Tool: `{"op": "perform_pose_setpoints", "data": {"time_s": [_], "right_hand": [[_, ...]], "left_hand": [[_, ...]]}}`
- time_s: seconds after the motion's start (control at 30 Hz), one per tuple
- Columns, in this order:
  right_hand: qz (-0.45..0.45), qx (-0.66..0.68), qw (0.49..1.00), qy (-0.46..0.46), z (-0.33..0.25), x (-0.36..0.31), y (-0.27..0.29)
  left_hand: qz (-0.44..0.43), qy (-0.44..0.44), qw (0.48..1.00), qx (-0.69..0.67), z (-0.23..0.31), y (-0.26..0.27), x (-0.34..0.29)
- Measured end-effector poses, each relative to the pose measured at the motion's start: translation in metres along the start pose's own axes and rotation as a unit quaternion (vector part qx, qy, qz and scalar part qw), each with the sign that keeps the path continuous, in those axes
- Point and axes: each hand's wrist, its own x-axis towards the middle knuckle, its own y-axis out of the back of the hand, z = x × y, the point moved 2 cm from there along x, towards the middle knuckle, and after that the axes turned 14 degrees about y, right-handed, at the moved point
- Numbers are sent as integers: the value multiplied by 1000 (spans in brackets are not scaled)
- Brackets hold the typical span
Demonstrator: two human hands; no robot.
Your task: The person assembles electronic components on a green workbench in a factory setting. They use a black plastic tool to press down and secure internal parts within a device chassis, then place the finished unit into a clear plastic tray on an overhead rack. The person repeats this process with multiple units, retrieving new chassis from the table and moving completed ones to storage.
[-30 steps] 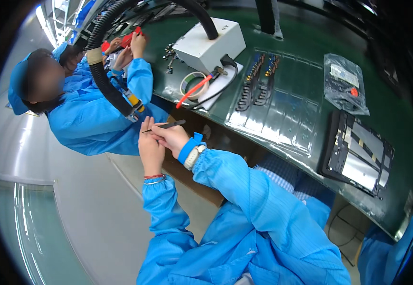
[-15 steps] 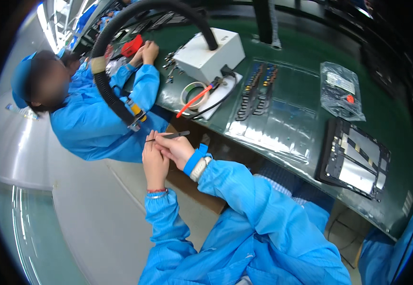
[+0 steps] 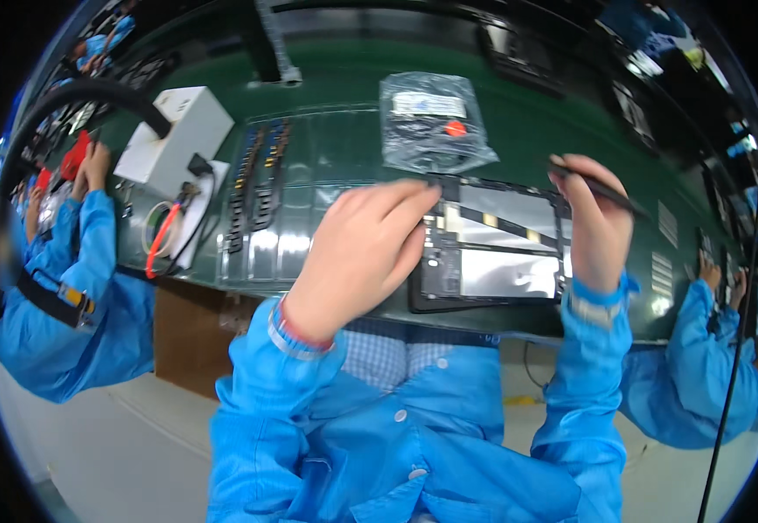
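Note:
An opened tablet (image 3: 510,275) with a black frame, silver panels and a dark diagonal strip lies near the table's front edge, apparently on another dark panel. My left hand (image 3: 366,244) reaches over its upper left corner. The fingertips there are pressed together at the frame, and whatever they may hold is too small to make out. At the tablet's right side, my right hand (image 3: 601,231) is closed around dark tweezers (image 3: 616,198), held slantwise above the table.
Beyond the tablet lies a clear plastic bag (image 3: 431,126) with an orange-red dot. To the left are rows of small flex parts (image 3: 261,174) on a clear sheet, a white box (image 3: 174,139) with a black hose, and a tape roll (image 3: 154,228). Co-workers sit on both sides.
My view has swung right from the co-worker's side to the tablet. My hands, formerly together off the table's edge, are now apart at the tablet; the right still holds the tweezers.

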Motion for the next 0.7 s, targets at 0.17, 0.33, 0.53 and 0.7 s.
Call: {"op": "perform_pose_setpoints", "data": {"time_s": [0.17,0.33,0.53,0.7], "right_hand": [[-160,-149,974,-67,66,28,56],[-144,-116,970,-156,82,17,66],[-168,-151,958,-176,82,14,70],[-184,-184,952,-164,79,12,68]], "left_hand": [[-31,48,998,40,18,-86,69],[-27,25,998,54,16,-120,67],[-47,25,998,38,15,-118,64],[-53,17,998,36,18,-117,64]]}}
